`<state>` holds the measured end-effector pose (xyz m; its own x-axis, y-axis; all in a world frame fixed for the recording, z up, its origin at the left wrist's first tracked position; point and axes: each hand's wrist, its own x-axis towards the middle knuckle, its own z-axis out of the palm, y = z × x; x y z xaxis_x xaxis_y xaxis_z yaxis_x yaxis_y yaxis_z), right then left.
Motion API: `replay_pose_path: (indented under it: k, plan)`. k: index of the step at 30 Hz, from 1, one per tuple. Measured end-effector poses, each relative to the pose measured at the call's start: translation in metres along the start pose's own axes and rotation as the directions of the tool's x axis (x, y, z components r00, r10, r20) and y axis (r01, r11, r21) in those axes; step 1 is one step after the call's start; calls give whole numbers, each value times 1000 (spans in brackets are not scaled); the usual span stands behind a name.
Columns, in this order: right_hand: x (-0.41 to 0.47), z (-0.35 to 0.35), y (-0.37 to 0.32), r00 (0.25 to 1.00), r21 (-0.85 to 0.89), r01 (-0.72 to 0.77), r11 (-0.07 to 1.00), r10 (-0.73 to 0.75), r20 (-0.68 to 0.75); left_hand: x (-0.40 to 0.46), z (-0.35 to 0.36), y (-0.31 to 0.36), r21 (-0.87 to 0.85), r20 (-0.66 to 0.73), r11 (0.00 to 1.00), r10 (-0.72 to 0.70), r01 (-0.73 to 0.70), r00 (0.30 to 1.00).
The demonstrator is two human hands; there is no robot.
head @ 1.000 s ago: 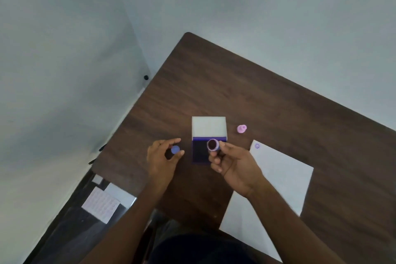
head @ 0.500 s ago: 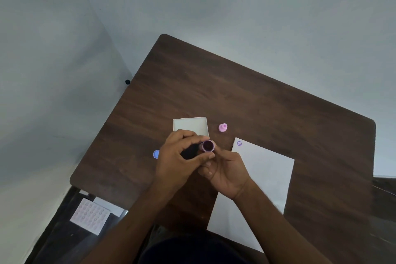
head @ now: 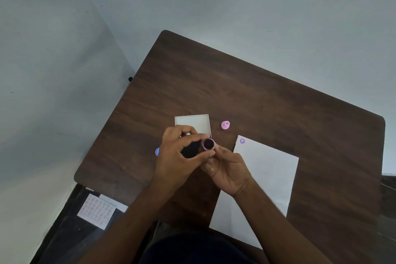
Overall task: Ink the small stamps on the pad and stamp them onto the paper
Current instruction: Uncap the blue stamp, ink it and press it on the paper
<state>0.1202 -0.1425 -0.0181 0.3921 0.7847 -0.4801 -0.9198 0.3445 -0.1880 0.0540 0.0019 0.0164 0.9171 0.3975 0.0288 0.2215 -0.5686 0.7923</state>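
Both hands meet over the ink pad. Right hand pinches the purple stamp, inked face tilted up toward the camera; left hand pinches its near side. Paper lies just right of the right hand, one print at its top corner. Judgement: the face must turn down before pressing; the right hand is nearer.

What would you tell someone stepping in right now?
Right hand holds a purple stamp, inked face up; left hand pinches at it too, above the ink pad.
Pad's open lid shows behind the hands.
Pink stamp stands beside the lid; blue stamp lies left of the left hand.
Done: one purple print at the paper corner.
Left: stamp the others.
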Motion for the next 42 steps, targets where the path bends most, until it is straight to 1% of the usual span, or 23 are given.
replay_pose_path:
  k: [2, 4, 6, 7, 8, 9, 10, 11, 12, 13, 14, 15, 17, 19, 22, 25, 28, 31, 37, 42]
  plan:
    - [0, -3, -5, 999, -59, 5, 998, -7, -47, -3, 1, -5, -5, 21, 1000, -15, 15, 1000]
    - [2, -4, -10, 989, -203, 23, 979, -52, -137, -6, 0, -12, -4, 50, 999, -34, 34, 998]
    - [3, -5, -14, 966, -430, 16, 903, -125, -227, -8, -1, -19, 35, 86, 997, -69, 66, 994]
    - [4, -5, -15, 948, -551, -4, 835, -172, -269, -8, -1, -24, 62, 104, 994, -94, 88, 990]
    - [7, -5, -15, 923, -670, -38, 742, -231, -308, -9, 0, -30, 88, 115, 990, -121, 111, 986]
    - [12, -6, -13, 892, -784, -87, 615, -302, -336, -10, 2, -38, 114, 118, 984, -149, 136, 982]
    - [17, -7, -10, 861, -885, -150, 441, -382, -336, -11, 4, -45, 145, 118, 977, -172, 154, 978]
    - [22, -9, -7, 834, -946, -215, 243, -458, -307, -11, 8, -51, 180, 118, 969, -190, 167, 975]
    - [26, -10, -3, 822, -963, -261, 61, -510, -255, -11, 12, -58, 220, 118, 959, -206, 176, 971]
    - [31, -11, 0, 817, -955, -290, -69, -538, -209, -10, 16, -64, 259, 116, 948, -219, 183, 969]
    - [34, -8, 2, 816, -943, -304, -137, -548, -184, -10, 20, -69, 293, 115, 937, -231, 190, 966]
    - [36, -6, 4, 822, -932, -316, -178, -542, -175, -9, 24, -73, 320, 112, 926, -245, 198, 963]
    - [38, -1, 7, 864, -900, -333, -280, -473, -173, -9, 31, -79, 358, 116, 909, -271, 214, 956]
    - [39, 2, 11, 908, -865, -308, -396, -394, -143, -10, 36, -83, 378, 136, 901, -282, 213, 950]
    - [41, -6, 18, 936, -805, -272, -527, -340, -93, -12, 41, -86, 411, 168, 893, -274, 185, 947]
    - [49, -20, 26, 943, -725, -288, -626, -316, -102, -13, 42, -89, 427, 184, 886, -281, 181, 942]
    - [54, -25, 30, 948, -680, -288, -674, -303, -101, -13, 44, -91, 416, 201, 889, -294, 190, 935]
    - [56, -28, 32, 943, -683, -300, -666, -316, -105, -11, 45, -93, 428, 209, 883, -303, 191, 930]
    - [59, -28, 35, 938, -688, -305, -658, -332, -98, -12, 44, -95, 428, 187, 887, -274, 173, 943]
    - [55, -29, 41, 936, -689, -285, -666, -349, -50, -12, 45, -93, 443, 177, 887, -233, 134, 956]
